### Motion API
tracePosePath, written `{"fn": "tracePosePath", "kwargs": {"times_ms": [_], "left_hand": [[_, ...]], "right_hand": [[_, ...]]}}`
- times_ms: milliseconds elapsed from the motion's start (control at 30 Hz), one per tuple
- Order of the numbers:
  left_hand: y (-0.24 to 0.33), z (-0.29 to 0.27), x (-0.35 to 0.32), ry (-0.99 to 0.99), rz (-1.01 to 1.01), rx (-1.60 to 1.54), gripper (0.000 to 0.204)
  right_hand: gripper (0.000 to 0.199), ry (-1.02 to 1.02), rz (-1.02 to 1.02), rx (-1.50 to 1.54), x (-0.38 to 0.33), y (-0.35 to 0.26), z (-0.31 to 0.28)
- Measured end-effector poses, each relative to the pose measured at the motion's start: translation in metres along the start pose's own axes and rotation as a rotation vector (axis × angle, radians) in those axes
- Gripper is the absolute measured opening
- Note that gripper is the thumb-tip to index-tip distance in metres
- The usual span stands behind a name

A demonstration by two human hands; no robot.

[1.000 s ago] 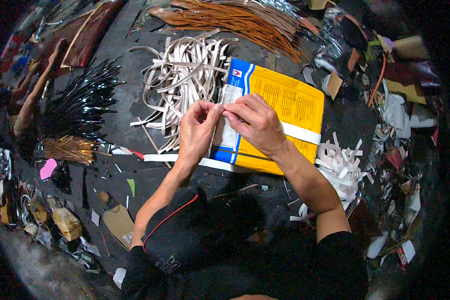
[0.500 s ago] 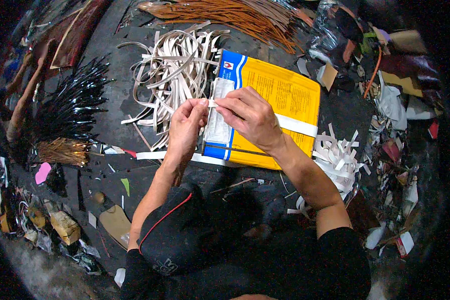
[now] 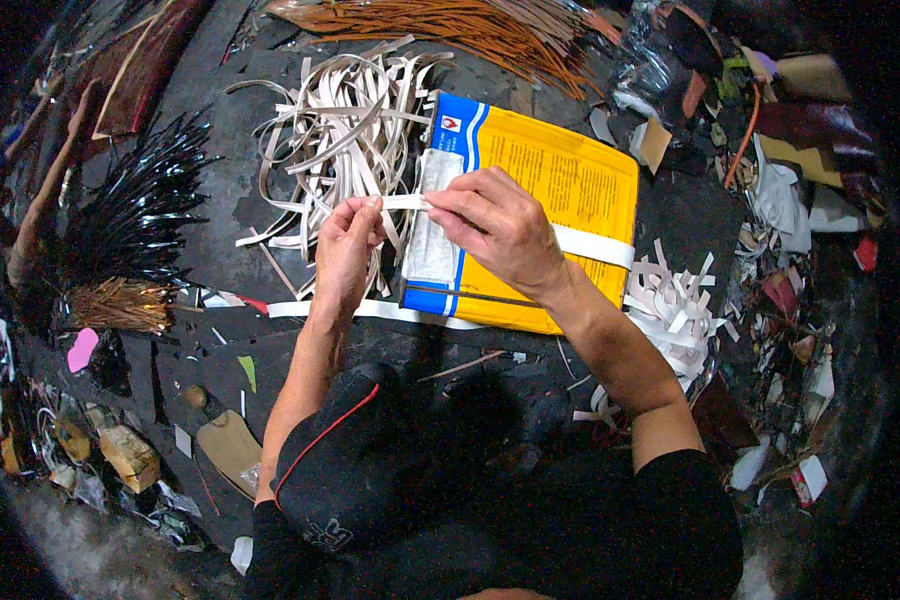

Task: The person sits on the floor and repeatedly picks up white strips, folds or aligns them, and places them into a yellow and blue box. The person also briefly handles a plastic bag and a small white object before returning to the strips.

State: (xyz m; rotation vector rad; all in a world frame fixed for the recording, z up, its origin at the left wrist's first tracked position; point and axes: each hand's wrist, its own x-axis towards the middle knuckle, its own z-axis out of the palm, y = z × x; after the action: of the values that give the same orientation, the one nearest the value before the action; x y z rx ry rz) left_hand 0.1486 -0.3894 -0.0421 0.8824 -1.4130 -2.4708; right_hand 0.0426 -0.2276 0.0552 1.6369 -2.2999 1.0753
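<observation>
A short span of white strip point(image 3: 402, 202) runs between my two hands. My left hand point(image 3: 346, 245) pinches its left end between thumb and fingers. The right end is pinched in my right hand point(image 3: 500, 232), above a flat yellow and blue panel point(image 3: 560, 180). A wrinkled white pad point(image 3: 432, 250) lies on the panel's blue left side, under and beside my hands. One more white length point(image 3: 595, 247) shows on the panel behind my right wrist; whether it joins the held strip is hidden. A long white strip point(image 3: 380, 312) passes beneath my left wrist along the panel's near edge.
A heap of long off-white strips point(image 3: 345, 140) lies left of the panel, and short white pieces point(image 3: 675, 320) are piled at its right. Brown strips point(image 3: 470, 35) lie beyond, black shiny strips point(image 3: 140, 200) at the left. Mixed scraps point(image 3: 790, 300) cover the right side.
My left hand has moved left, away from my right hand, and more of the white strip shows between them. My right hand stays nearly in place.
</observation>
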Motion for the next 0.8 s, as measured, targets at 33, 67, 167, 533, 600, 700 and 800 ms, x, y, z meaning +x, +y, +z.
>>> {"fn": "tracePosePath", "kwargs": {"times_ms": [33,67,167,533,600,700,800], "left_hand": [[0.004,0.002,-0.002,0.019,-0.016,0.006,0.018],[0.003,0.001,-0.001,0.024,-0.021,0.023,0.018],[0.0,-0.011,0.006,0.023,-0.011,-0.02,0.017],[0.031,0.034,-0.027,-0.127,-0.123,-0.247,0.033],[0.036,0.043,-0.033,-0.065,-0.048,-0.123,0.021],[0.032,0.042,-0.028,-0.064,-0.071,-0.197,0.019],[0.03,0.041,-0.027,-0.064,-0.108,-0.26,0.018]], "right_hand": [[0.017,-0.003,-0.001,-0.001,-0.001,0.001,0.0],[0.017,-0.006,-0.002,-0.002,-0.001,0.002,0.0],[0.017,-0.004,-0.005,0.008,-0.001,0.002,0.001],[0.016,-0.03,0.026,0.022,0.006,-0.003,-0.002],[0.016,-0.025,0.038,0.053,0.006,-0.002,-0.002],[0.015,-0.023,0.076,0.072,0.007,-0.002,-0.002],[0.015,-0.03,0.109,0.08,0.005,-0.002,-0.001]]}}
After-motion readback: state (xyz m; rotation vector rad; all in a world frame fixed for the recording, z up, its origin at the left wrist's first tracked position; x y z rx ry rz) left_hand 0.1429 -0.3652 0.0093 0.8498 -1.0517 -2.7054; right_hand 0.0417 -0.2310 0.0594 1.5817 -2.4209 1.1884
